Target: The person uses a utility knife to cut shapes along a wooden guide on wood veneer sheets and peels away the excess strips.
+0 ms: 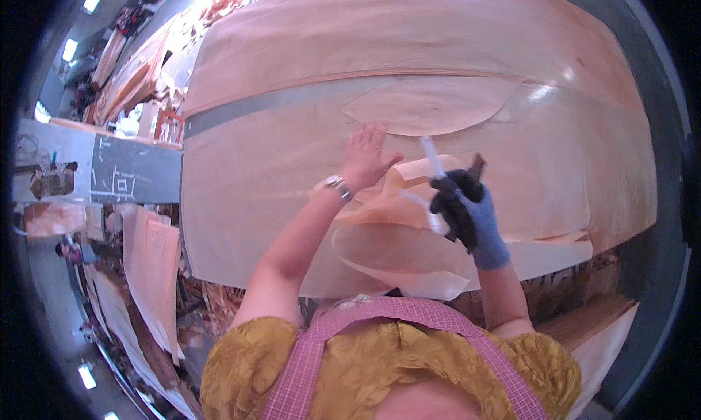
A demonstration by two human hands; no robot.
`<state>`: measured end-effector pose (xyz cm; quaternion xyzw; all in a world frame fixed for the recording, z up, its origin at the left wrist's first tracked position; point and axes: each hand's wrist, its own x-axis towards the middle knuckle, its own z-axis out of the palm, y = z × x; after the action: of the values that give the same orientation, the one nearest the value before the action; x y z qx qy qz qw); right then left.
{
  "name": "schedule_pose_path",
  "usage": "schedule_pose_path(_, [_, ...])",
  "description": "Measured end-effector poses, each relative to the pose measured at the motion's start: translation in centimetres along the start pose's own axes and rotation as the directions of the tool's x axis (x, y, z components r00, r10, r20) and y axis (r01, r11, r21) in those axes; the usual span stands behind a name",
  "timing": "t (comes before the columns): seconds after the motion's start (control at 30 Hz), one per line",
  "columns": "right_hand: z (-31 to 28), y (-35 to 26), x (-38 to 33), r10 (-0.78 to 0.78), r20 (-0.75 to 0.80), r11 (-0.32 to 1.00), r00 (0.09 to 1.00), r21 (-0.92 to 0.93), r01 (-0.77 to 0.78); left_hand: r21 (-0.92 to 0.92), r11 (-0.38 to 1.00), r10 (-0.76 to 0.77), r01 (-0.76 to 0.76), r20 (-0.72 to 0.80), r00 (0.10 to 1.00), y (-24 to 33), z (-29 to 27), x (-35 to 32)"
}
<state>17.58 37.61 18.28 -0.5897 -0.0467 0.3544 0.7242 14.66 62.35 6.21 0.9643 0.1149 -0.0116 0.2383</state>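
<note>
My bare left hand (367, 157), with a metal watch on its wrist, lies with fingers stretched out over thin, pale wood veneer sheets (255, 201). Its fingertips are beside a leaf-shaped loose piece of veneer (445, 106). To its right, my right hand (464, 208) wears a dark and blue glove and is closed. A short brown piece (476, 167), perhaps a tool's handle, sticks up out of that grip. A narrow white strip (431, 155) shows at the same hand, slightly blurred. Curled veneer scraps (398, 201) lie below and between my hands.
A larger veneer sheet (409, 44) covers the far side of the stack. Torn scraps (223, 299) lie beyond the near left edge, beside hanging sheets (151, 256). A grey surface with white chalk marks (135, 168) stands at the left. Other people are far off at the left.
</note>
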Motion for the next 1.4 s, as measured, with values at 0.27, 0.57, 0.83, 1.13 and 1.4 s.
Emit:
schedule_pose_path(0.27, [-6.4,-0.1,0.9,0.178,-0.104,0.983,0.979,-0.027,-0.182,0.303,0.945,-0.111,0.127,-0.071,0.991,-3.0,6.5,6.9])
schedule_pose_path(0.57, [-4.0,-0.7,6.2,0.245,-0.021,0.965,0.969,-0.096,-0.246,0.307,0.949,-0.019,0.078,-0.19,0.982,-4.9,7.2,6.8])
schedule_pose_path(0.83, [0.9,5.3,21.4,0.233,0.165,0.972,0.958,-0.076,-0.223,0.152,0.987,-0.005,0.054,-0.306,0.952,-7.9,6.5,6.7])
schedule_pose_path(1.13, [4.5,10.6,30.0,0.265,0.156,0.964,0.952,-0.072,-0.256,0.149,0.989,0.076,-0.022,-0.367,0.927,-10.4,5.4,6.2])
schedule_pose_path(1.4, [3.8,10.8,29.8,0.301,0.145,0.952,0.943,-0.109,-0.287,0.116,0.991,0.107,-0.07,-0.352,0.93,-10.9,4.6,6.1])
